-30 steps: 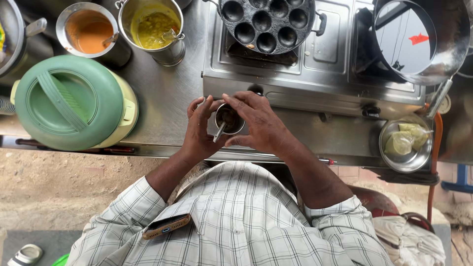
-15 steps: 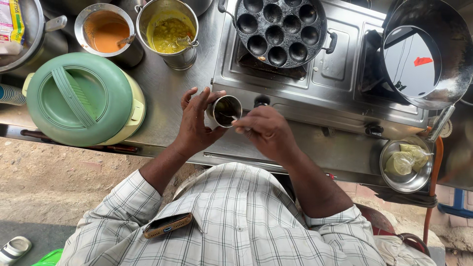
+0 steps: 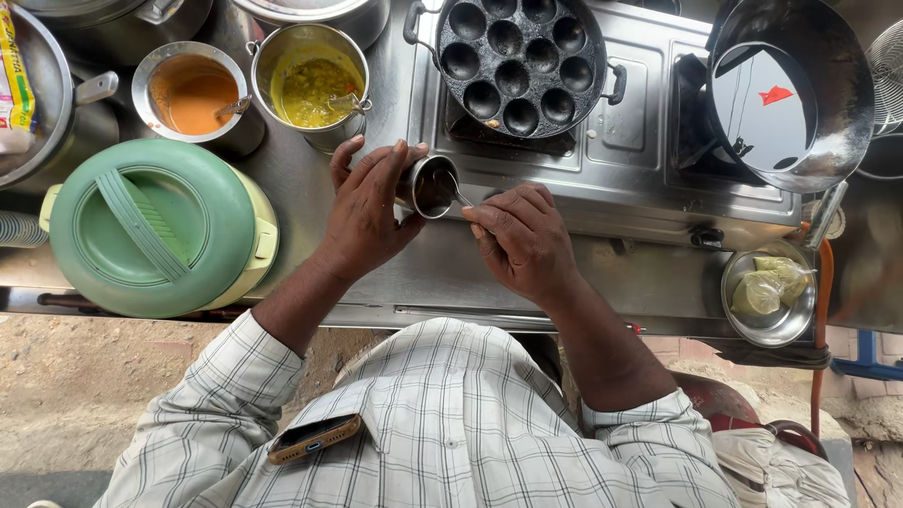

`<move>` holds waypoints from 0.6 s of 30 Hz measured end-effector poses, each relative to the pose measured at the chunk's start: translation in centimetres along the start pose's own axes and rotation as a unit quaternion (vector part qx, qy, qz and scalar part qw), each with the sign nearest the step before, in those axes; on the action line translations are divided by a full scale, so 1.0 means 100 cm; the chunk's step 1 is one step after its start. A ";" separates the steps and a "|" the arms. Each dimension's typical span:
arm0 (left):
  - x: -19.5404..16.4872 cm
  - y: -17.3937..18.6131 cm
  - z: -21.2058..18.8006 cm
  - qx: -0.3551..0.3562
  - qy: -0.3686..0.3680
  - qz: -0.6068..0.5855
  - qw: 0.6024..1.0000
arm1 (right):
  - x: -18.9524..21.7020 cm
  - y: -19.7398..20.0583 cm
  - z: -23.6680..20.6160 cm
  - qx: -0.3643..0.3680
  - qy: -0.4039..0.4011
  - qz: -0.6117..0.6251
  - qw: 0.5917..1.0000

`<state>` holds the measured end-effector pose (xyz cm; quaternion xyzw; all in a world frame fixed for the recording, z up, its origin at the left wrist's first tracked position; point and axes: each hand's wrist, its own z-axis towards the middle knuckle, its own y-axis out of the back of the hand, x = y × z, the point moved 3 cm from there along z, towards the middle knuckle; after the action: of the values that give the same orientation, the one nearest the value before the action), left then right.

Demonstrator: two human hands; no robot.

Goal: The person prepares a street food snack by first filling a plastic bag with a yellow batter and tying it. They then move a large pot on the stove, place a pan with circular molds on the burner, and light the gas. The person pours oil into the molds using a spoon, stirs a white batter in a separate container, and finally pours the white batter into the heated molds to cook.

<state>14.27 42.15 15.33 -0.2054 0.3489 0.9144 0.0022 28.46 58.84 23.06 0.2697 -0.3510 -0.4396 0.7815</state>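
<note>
Steel cup (image 3: 433, 186) clamped in left hand (image 3: 369, 214) fingers; right hand (image 3: 523, 241) fingers pinch spoon (image 3: 459, 193) at rim.

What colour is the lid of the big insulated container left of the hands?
Green, with a ribbed handle across the lid; seen in the head view, the only one.

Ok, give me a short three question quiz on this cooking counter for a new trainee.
1. True or false: the left hand holds the small steel cup.
2. What does the right hand hold? A) a ladle B) a spoon in the cup C) a knife
3. What colour is the lid of the big round container beside the left hand?

Key: 1 true. 2 B. 3 green.
</note>
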 end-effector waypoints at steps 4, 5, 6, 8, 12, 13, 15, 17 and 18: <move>0.003 0.000 0.019 0.000 -0.023 0.017 1.000 | -0.008 -0.007 0.003 -0.007 -0.034 -0.003 0.999; 0.003 0.000 0.023 0.000 -0.029 0.023 0.999 | -0.011 -0.009 0.003 -0.009 -0.056 0.016 0.998; 0.003 -0.001 0.028 -0.003 -0.017 0.015 1.000 | -0.014 -0.010 0.004 -0.011 -0.078 0.035 0.996; 0.004 -0.004 0.039 -0.011 0.005 0.000 1.000 | -0.025 -0.010 0.006 -0.047 -0.148 0.103 0.982; 0.010 -0.014 0.068 -0.053 0.024 -0.019 0.998 | -0.042 0.001 0.013 -0.138 -0.164 0.132 0.968; 0.013 -0.018 0.076 -0.059 0.032 -0.015 0.998 | -0.046 0.005 0.015 -0.156 -0.162 0.129 0.966; 0.021 -0.020 0.089 -0.071 0.041 -0.007 0.997 | -0.054 0.013 0.019 -0.190 -0.156 0.126 0.961; 0.029 -0.021 0.096 -0.081 0.040 0.001 0.996 | -0.061 0.019 0.025 -0.189 -0.122 0.056 0.973; 0.033 -0.021 0.097 -0.081 0.043 0.001 0.996 | -0.064 0.021 0.028 -0.187 -0.105 0.021 0.976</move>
<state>7.96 49.47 19.29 -0.2436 0.2733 0.9301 -0.0307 24.99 65.10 24.32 0.0635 -0.3477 -0.5069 0.7862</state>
